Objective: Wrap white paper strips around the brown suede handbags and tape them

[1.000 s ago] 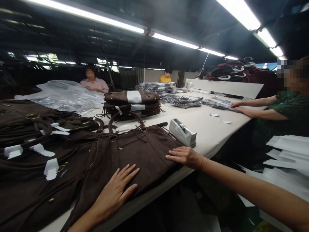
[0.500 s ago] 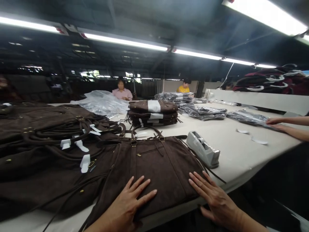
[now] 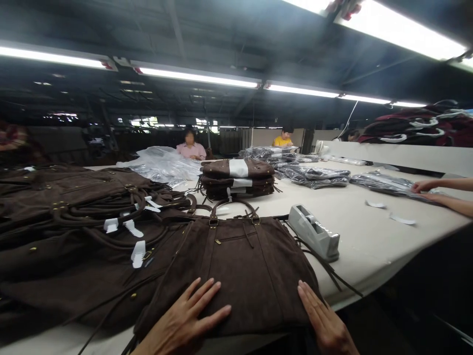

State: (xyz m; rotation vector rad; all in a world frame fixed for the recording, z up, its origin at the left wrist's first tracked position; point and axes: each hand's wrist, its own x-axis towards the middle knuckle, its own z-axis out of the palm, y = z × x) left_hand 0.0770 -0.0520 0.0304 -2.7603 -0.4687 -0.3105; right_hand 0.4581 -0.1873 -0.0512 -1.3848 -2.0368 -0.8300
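Observation:
A dark brown bag (image 3: 240, 266) lies flat at the table's front edge, its two handles pointing away from me. My left hand (image 3: 188, 315) rests on the bag's lower left part, fingers spread. At the bag's lower right edge is my right hand (image 3: 321, 315), its fingers stretched out close together against the side. A grey tape dispenser (image 3: 314, 234) stands just right of the bag, with thin dark straps beside it. More brown bags (image 3: 81, 236) with white paper tags are heaped to the left.
Folded brown bags with white bands (image 3: 238, 177) are stacked behind. Clear plastic (image 3: 162, 162) and wrapped packages (image 3: 314, 175) lie farther back. Another person's hands (image 3: 428, 190) touch a package at right. Two white paper strips (image 3: 402, 220) lie on the table (image 3: 362, 246). Two people sit beyond.
My right hand has moved from the bag's top surface to its right edge, and its fingers have come together. My left hand has shifted slightly left. The view has tilted slightly.

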